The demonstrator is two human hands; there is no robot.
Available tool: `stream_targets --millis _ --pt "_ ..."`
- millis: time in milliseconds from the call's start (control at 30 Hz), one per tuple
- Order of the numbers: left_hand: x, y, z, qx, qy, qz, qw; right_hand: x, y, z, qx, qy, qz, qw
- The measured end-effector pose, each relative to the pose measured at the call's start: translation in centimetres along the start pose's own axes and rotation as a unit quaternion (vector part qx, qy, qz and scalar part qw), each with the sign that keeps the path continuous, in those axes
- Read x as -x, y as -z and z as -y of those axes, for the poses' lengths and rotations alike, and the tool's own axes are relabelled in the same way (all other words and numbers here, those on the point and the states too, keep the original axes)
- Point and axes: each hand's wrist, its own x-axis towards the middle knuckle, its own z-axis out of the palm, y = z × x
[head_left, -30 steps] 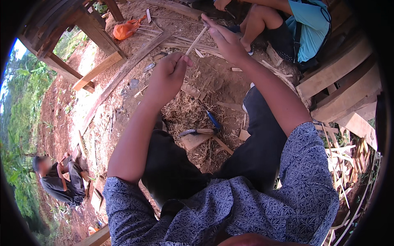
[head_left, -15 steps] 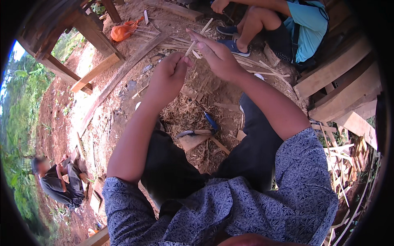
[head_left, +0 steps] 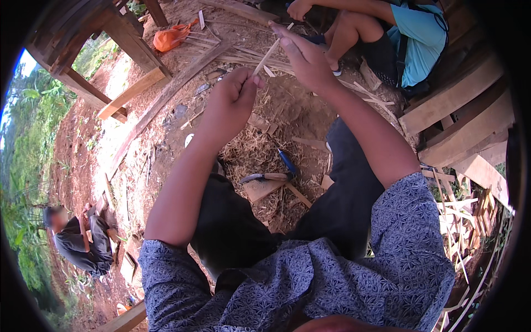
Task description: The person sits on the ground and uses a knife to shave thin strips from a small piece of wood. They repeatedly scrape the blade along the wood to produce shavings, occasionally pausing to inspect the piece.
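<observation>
Head view: got a thin pale stick (head_left: 267, 55) near the top centre of the frame, slanting from lower left to upper right. Gripped at its lower end by the left hand (head_left: 231, 97), curled into a fist. Passes by the right hand (head_left: 306, 60) toward the upper tip, with those fingers stretched out straight; honestly can't tell if pinching it or just touching. So closest to the left hand down low, to the right hand up top. Can also spot a curved knife (head_left: 275, 176) and a blue tool (head_left: 286, 160) mid-frame, well apart from both.
</observation>
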Motion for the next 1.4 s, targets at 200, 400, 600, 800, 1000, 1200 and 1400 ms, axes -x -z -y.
stream_targets --millis 200,400,600,800,1000,1200,1400 --pt "-0.4 0.0 -0.5 -0.009 -0.003 -0.006 1.000 -1.7 1.3 0.7 0.023 -0.017 -0.049 0.998" --pt "-0.4 0.2 -0.5 -0.047 -0.021 -0.023 0.998 -1.3 0.8 1.5 -0.016 0.021 -0.007 1.000" --pt "-0.3 0.1 -0.4 -0.071 -0.027 -0.037 0.996 0.3 -1.0 1.6 0.028 0.069 -0.027 0.997" --pt "-0.3 -0.2 -0.9 -0.091 -0.016 -0.039 0.995 -0.8 -0.3 0.5 0.027 0.059 -0.101 0.993" --pt "0.0 -0.1 -1.6 -0.106 -0.017 -0.045 0.993 -2.2 1.4 0.5 0.010 0.039 -0.127 0.991" --pt "-0.2 0.1 -1.2 -0.114 -0.075 -0.078 0.988 -1.0 0.0 1.0 0.016 0.073 -0.078 0.994" --pt "-0.3 0.1 -0.6 -0.126 -0.082 -0.089 0.985 0.1 -1.5 1.9 0.016 0.082 -0.033 0.996"
